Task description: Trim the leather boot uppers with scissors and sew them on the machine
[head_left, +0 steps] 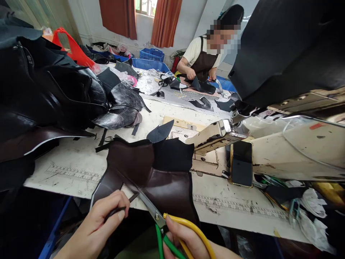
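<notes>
A dark brown leather piece (171, 187) with black backing lies at the table's front edge, partly hanging over it. Fingers closed, my left hand (107, 216) pinches a narrow dark edge of this leather. My right hand (185, 237) is wrapped around scissors (152, 207) with yellow and green handles. Their blades point up and left across the leather, close to my left fingers; whether the tips lie over or under it, I cannot tell. Just beyond the leather stands the sewing machine (215, 135), with a black pointed scrap (161, 131) by its plate.
Black leather pieces (72, 90) are heaped at the left. A phone (242, 163) lies on the machine bed at the right. Crumpled white material (312, 203) sits at the right edge. Across the table, a co-worker (202, 59) handles black pieces, with blue baskets (151, 54) behind.
</notes>
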Demonstrator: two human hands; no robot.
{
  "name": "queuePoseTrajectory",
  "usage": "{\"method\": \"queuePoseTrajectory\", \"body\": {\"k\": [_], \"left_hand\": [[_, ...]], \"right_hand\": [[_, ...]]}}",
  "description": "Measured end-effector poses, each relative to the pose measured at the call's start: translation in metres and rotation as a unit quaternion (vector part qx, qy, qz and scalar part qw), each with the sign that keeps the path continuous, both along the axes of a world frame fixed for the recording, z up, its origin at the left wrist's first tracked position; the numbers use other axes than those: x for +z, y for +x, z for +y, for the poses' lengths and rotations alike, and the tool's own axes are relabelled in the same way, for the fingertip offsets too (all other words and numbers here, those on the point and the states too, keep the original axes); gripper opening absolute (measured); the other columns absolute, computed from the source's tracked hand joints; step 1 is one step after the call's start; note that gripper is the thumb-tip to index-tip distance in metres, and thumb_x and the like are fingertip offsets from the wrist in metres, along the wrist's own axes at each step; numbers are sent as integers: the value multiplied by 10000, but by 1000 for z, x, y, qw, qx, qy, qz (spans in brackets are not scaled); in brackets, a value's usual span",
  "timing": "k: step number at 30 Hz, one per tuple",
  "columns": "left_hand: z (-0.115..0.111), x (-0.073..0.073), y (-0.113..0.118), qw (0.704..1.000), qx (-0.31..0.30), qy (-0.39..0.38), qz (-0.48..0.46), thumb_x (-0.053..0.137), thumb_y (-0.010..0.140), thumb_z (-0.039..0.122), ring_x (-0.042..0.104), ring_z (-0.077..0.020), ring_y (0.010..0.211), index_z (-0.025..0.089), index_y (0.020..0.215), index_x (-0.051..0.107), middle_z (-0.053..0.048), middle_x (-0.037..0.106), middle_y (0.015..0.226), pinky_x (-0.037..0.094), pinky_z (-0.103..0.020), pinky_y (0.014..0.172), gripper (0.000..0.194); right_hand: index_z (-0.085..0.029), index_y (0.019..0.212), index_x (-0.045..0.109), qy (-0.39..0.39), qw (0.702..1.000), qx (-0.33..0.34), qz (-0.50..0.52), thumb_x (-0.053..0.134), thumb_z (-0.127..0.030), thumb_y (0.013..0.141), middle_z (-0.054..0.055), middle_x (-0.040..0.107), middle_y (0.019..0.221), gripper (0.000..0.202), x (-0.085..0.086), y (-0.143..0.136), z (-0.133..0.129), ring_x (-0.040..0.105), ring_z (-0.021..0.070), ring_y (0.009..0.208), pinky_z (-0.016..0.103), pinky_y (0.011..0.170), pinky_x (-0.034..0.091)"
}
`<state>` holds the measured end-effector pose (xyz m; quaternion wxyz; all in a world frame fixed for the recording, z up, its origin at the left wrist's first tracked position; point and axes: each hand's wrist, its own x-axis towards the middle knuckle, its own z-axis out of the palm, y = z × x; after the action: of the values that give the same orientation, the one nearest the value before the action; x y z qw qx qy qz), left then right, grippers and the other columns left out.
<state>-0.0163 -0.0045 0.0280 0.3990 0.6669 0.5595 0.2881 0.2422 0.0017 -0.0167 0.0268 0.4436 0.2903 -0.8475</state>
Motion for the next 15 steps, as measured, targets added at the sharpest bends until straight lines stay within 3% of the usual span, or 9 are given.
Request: {"method": "queuePoseTrajectory", "body": {"k": [2, 5, 8, 11, 15], "left_hand": [[6, -6, 6, 992, 43, 71, 100, 438, 941, 344, 543, -139, 555, 221, 805, 485, 17, 530, 663, 481, -243, 516, 189], [11, -26, 14, 948, 86, 193, 238, 494, 930, 305, 574, -182, 638, 190, 1014, 523, -11, 556, 744, 502, -306, 575, 146], [11, -40, 15, 922, 85, 216, 310, 440, 946, 213, 562, -190, 683, 195, 902, 560, -36, 520, 800, 496, -320, 590, 129], [8, -40, 10, 933, 85, 218, 275, 461, 932, 187, 556, -206, 857, 193, 822, 569, -97, 496, 1028, 511, -324, 671, 154], [2, -36, 8, 960, 89, 187, 186, 473, 932, 177, 447, -283, 1172, 197, 822, 569, -126, 441, 1265, 471, -432, 897, 148]], "right_hand": [[-123, 528, 593, 8, 1000, 0, -6, 233, -729, 903, -12, 366, 374, 798, -2, 1, -1, 321, 60, 351, 174, 358, 192], [-117, 563, 616, 17, 1000, -1, -5, 274, -723, 916, -3, 410, 426, 780, -1, -1, 1, 373, 63, 404, 167, 396, 237], [-120, 600, 628, 23, 1000, -6, -13, 325, -724, 911, 3, 449, 480, 744, 4, -3, 4, 417, 72, 453, 167, 424, 278], [-119, 601, 618, 32, 999, -5, -18, 355, -718, 909, -2, 438, 496, 723, 8, -5, 5, 430, 73, 478, 165, 448, 299], [-122, 597, 607, 43, 998, 8, -40, 342, -730, 904, -9, 433, 501, 731, 11, -6, 5, 412, 71, 467, 170, 443, 306]]}}
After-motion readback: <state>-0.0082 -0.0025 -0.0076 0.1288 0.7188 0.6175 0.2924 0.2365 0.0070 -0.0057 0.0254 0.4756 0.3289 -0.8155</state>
